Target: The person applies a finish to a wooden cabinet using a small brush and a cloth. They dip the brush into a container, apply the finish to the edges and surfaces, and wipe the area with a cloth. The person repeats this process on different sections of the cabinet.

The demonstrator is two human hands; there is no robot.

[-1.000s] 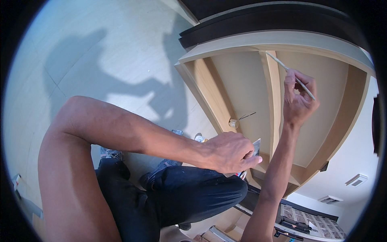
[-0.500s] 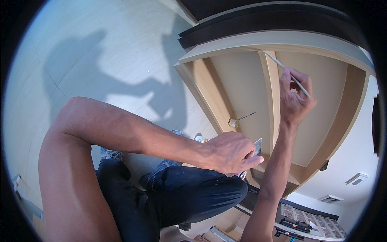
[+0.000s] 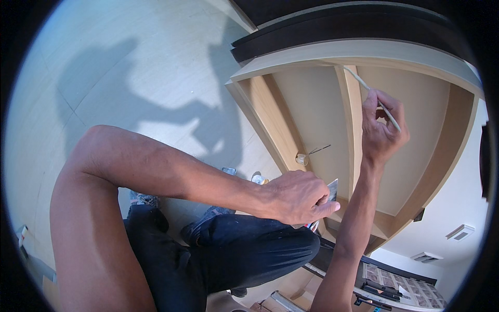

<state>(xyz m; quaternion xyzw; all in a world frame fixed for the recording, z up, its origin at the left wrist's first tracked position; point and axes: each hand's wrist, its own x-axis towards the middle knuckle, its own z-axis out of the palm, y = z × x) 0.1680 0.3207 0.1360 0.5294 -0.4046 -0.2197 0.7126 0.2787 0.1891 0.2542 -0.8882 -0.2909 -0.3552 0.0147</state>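
My right hand (image 3: 383, 127) pinches a thin pale stick (image 3: 358, 79), its far tip by the pale edge of the wooden unit (image 3: 364, 54); my left hand (image 3: 299, 196) curls round a flat grey blade (image 3: 332, 190). Inside the unit sits a small cup (image 3: 301, 159) (contents unclear), thin dark sticks (image 3: 319, 149) at its mouth.

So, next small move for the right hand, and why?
Probably a short, light stroke with the thin pale stick-like tool along the pale wooden rail. The right hand grips it like a pen, its tip at or near where the light wooden divider meets that rail; contact is unclear. The left hand, holding a flat grey metal blade, sits clear of the tip.
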